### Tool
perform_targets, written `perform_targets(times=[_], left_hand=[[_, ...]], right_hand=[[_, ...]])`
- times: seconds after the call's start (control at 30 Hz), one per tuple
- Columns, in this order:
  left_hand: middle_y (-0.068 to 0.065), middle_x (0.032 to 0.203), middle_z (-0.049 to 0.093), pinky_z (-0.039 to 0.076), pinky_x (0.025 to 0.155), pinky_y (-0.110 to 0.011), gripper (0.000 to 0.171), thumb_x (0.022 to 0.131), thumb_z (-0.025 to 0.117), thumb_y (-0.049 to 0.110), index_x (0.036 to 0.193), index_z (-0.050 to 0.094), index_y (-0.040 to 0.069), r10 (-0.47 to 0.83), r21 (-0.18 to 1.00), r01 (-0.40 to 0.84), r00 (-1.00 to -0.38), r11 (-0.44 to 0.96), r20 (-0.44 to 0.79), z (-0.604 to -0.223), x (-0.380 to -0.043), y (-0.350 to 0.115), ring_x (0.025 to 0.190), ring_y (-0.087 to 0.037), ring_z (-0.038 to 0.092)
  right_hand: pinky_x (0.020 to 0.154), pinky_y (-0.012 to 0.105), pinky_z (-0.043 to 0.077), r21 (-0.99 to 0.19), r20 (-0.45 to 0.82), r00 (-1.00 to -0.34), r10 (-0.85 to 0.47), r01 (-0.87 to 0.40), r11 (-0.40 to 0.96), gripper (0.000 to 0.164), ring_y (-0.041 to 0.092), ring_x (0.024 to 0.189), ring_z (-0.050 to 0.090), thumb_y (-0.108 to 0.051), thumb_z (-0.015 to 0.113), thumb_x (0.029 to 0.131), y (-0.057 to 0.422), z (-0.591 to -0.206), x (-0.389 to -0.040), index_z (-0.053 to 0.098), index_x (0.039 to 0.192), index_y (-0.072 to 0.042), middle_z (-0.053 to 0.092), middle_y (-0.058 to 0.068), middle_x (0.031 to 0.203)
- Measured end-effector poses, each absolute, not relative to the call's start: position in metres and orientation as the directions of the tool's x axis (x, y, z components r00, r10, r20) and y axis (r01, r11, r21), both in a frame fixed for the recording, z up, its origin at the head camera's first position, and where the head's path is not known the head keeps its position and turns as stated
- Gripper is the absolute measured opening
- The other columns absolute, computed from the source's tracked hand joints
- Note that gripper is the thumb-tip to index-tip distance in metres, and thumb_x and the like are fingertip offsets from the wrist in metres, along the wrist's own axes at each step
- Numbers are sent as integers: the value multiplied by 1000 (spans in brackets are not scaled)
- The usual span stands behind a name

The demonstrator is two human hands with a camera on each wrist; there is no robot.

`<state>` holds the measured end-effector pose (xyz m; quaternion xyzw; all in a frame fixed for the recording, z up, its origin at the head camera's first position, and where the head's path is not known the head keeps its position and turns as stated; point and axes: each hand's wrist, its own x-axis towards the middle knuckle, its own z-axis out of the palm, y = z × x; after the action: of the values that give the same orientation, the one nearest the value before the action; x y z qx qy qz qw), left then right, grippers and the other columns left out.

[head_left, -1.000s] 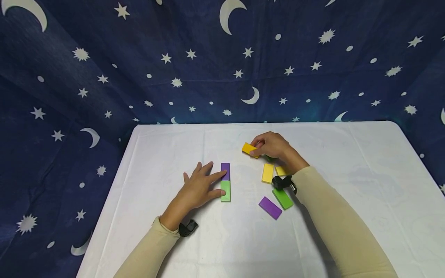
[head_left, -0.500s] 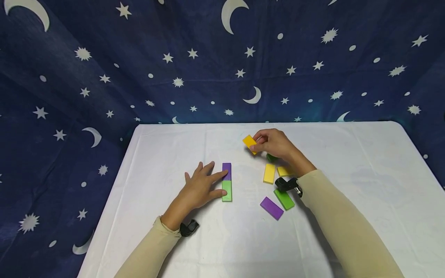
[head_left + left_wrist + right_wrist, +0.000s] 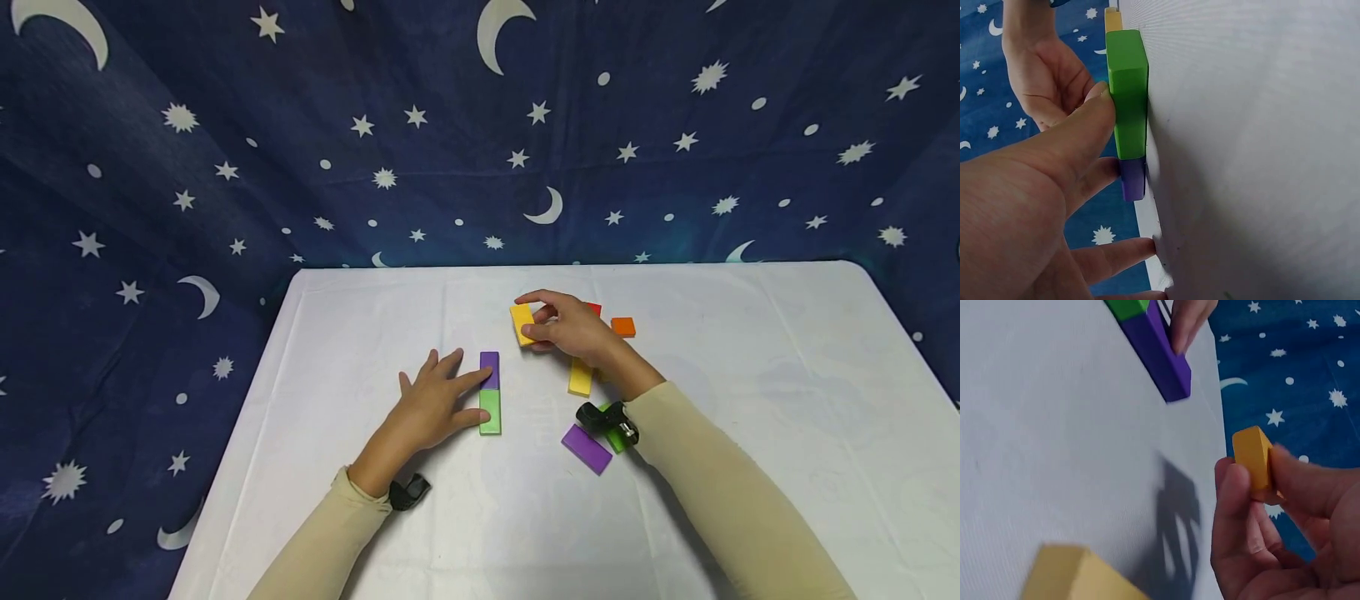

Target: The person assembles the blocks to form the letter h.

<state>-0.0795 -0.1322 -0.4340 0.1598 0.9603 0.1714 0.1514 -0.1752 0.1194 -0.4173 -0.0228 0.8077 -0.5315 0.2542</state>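
Note:
A purple block [image 3: 489,359] and a light green block [image 3: 490,419] lie end to end in a line on the white table. My left hand [image 3: 422,410] is spread beside them, thumb at the green block and index finger on the purple one, as the left wrist view also shows. Beyond the line's far end, my right hand [image 3: 574,332] pinches a yellow-orange block [image 3: 521,323] between thumb and fingers. In the right wrist view this held block [image 3: 1251,455] is above the table, with the hand's shadow falling on the cloth.
Right of the line lie a loose purple block [image 3: 587,450], a green block [image 3: 620,441] partly under the right wrist camera, and a yellow block [image 3: 580,381]. A red block [image 3: 593,308] and an orange block [image 3: 623,327] show behind the right hand. A starry curtain [image 3: 435,192] hangs behind the table.
My right hand has moved left with the yellow-orange block, turning it to point nearly away from me. Red and orange blocks have come into view behind it. The left hand stays in place.

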Motion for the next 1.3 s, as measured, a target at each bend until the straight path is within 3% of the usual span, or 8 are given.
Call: perform_targets(times=[0.13,0.3,0.57,0.7,0.87,1.3], left_hand=[[-15,165,34,18,103,-88,67,87,72,60,148,53,40,358,379,253,-902,890,-240,-434,-80,-132,153,-53,20],[-14,165,34,19,104,-88,68,87,72,60,149,53,40,361,374,258,-902,891,-238,-435,-80,-132,153,-52,20],[-15,165,35,20,103,-88,67,87,72,59,148,53,39,363,372,262,-901,890,-235,-435,-80,-132,153,-53,21],[-15,165,35,20,102,-88,67,87,72,59,148,53,39,365,375,263,-901,889,-232,-435,-80,-132,152,-54,21],[-16,165,35,20,101,-89,67,87,73,58,148,54,38,371,382,268,-900,884,-227,-435,-80,-132,152,-55,21],[-18,163,37,20,100,-90,64,87,74,56,146,57,37,377,388,274,-901,880,-217,-433,-80,-133,151,-56,23]], right_hand=[[87,36,61,-884,-405,-863,-303,286,369,51,29,96,73,-7,67,98,114,-420,-171,56,144,-26,50,15,120],[84,38,62,-903,-398,-871,-289,316,292,51,28,94,71,-2,70,94,107,-426,-169,57,141,-20,54,14,113],[76,33,63,-898,-394,-901,-183,335,285,56,21,85,70,-7,76,91,98,-432,-168,58,141,-22,64,12,105],[77,32,62,-904,-381,-918,-109,345,251,56,21,89,70,-7,78,89,91,-433,-169,59,139,-23,67,12,106],[79,32,62,-919,-362,-927,-98,338,201,53,22,96,69,-3,77,89,84,-436,-168,61,136,-20,64,12,108],[76,28,62,-924,-341,-938,-65,321,209,51,17,88,69,-1,79,86,73,-446,-168,64,132,-16,66,9,105]])
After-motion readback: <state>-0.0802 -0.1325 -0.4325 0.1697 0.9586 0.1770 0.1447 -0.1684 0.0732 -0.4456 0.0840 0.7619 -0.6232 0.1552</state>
